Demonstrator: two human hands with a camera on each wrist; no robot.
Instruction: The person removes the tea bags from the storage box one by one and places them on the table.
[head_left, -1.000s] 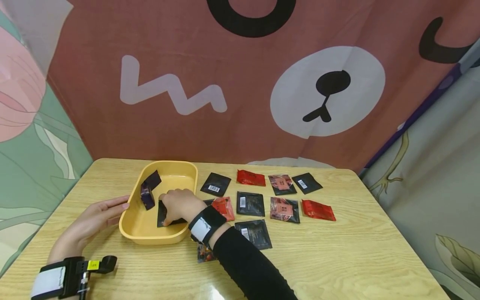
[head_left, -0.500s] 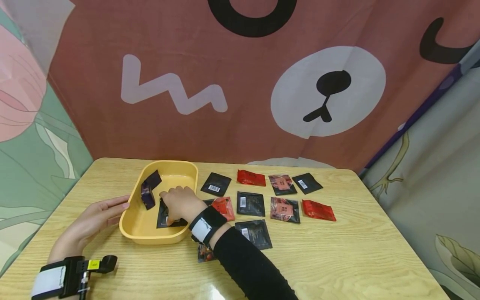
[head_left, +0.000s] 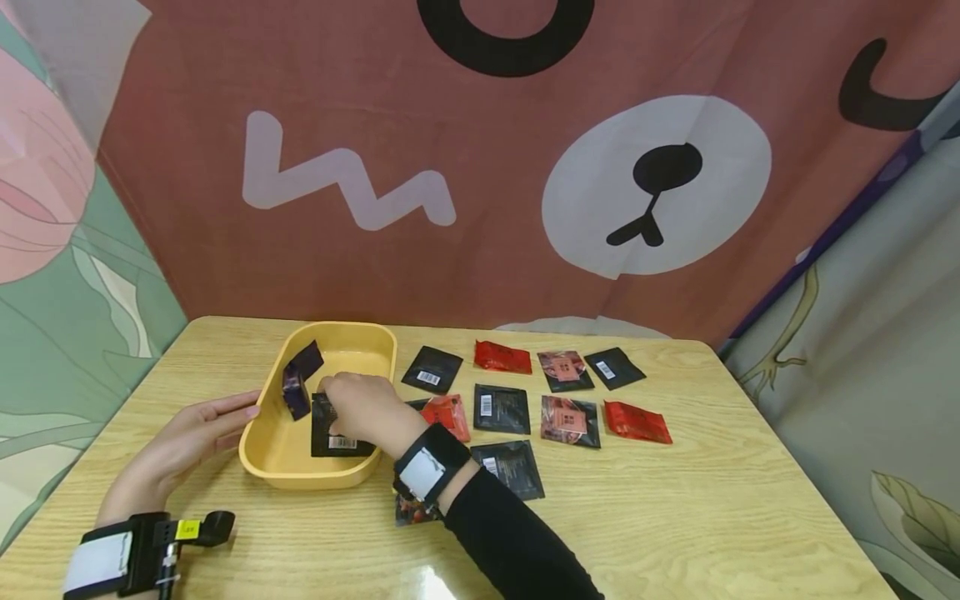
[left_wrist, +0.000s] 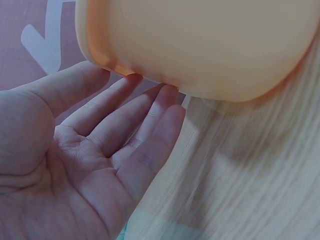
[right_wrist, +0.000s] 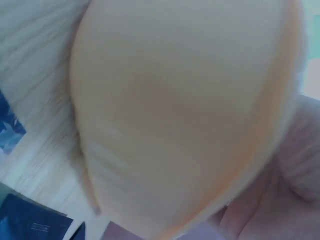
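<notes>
In the head view a yellow plastic tray (head_left: 258,454) stands at the table's left. My left hand (head_left: 198,433) rests its fairly straight fingers against the tray's left side; the left wrist view shows these fingers (left_wrist: 150,115) touching its outer wall. My right hand (head_left: 367,408) is inside the tray, over a flat black sachet (head_left: 322,425) whose barcode shows. The right fingertips are hidden behind the hand, so whether they touch the sachet is unclear. Dark purple packets (head_left: 296,396) lean at the tray's left wall. In the right wrist view the tray wall (right_wrist: 175,100) fills most of the picture.
Right of the tray, several sachets lie spread on the wooden table (head_left: 675,517): black ones (head_left: 501,408), red ones (head_left: 502,357) and patterned ones (head_left: 570,420). Some lie partly under the right arm (head_left: 517,533). A printed curtain (head_left: 360,275) hangs along the back edge.
My right hand has shifted slightly up off the black sachet and its wrist has moved right. More of the sachet and its barcode now show. The left hand and tray stay put.
</notes>
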